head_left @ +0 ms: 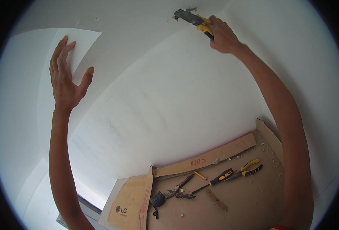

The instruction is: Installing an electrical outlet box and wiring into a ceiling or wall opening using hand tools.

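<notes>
High on the right, my right hand [224, 35] is closed round the yellow-and-black handles of a pair of pliers [189, 17]. Their grey jaws meet a rough, chipped hole [176, 17] in the white plaster surface. Whether the jaws grip anything there cannot be made out. My left hand [66, 76] is raised on the left with its fingers apart and nothing in it. Its fingertips overlap the corner of a lighter recess [85, 38]; I cannot tell if they touch the surface.
Below lies an opened cardboard box [238, 199] sprinkled with plaster crumbs. On it are a black tape measure [158, 198], red-and-black pliers [181, 188], a pencil [200, 175], a screwdriver [221, 177], yellow-handled pliers [250, 168] and a brown strip [216, 200]. White walls [169, 96] rise around.
</notes>
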Demonstrator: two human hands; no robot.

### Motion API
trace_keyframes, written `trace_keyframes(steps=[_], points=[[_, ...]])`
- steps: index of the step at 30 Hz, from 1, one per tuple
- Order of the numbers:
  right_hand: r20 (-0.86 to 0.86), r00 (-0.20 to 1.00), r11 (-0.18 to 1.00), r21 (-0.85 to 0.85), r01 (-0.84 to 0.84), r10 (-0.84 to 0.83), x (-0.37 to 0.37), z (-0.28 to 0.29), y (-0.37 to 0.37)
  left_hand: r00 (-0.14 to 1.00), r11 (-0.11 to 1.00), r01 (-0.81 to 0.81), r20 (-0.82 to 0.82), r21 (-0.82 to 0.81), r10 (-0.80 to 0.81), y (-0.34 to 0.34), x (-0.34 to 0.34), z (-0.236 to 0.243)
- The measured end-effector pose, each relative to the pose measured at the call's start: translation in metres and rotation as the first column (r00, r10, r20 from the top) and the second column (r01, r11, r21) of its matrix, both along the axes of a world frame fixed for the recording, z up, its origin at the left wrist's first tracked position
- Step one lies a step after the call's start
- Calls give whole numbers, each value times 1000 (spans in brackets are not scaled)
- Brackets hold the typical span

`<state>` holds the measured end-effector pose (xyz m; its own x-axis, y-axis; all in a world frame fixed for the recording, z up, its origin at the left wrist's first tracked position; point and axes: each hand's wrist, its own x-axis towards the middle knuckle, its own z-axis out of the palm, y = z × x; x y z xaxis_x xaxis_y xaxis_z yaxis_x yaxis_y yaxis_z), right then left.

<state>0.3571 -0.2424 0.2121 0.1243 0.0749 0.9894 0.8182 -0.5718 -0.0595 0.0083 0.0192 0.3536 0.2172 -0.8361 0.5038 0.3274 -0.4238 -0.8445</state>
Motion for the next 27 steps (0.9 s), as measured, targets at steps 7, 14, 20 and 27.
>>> trace_keyframes(steps=[7, 14, 20, 27], points=[[-119, 978, 984, 29, 174, -169, -17, -14, 2, 1000, 1000, 8, -21, 6, -8, 0, -2, 0], [-11, 997, 989, 128, -69, 71, 0, -35, 9, 1000, 999, 18, -13, -27, -19, 2, 0, 0], [-59, 990, 988, 75, 135, -131, -1, -53, 10, 1000, 1000, 19, 21, -6, -18, 8, -4, 2], [7, 970, 966, 100, 240, -242, -5, -31, -7, 998, 999, 45, 36, 14, -45, 14, -2, 3]])
